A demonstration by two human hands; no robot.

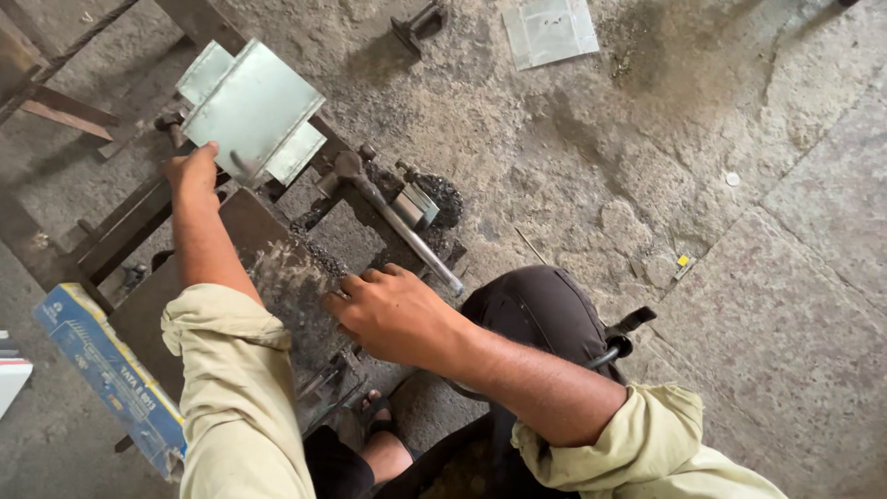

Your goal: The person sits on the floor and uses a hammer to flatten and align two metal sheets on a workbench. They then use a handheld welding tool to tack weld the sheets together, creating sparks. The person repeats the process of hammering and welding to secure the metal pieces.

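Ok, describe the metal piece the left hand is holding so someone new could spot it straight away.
Start at the dark metal work stand on the stone floor, upper left of the view. At its far end the left hand grips a pale grey sheet-metal piece. Unlike the flat loose sheet lying farther off on the floor, it is raised and has folded flaps on two sides.

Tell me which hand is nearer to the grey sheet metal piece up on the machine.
Left. The left hand grips the lower left edge of the sheet metal piece. The right hand rests lower down, on the dark machine plate near the steel handle bar, apart from the sheet.
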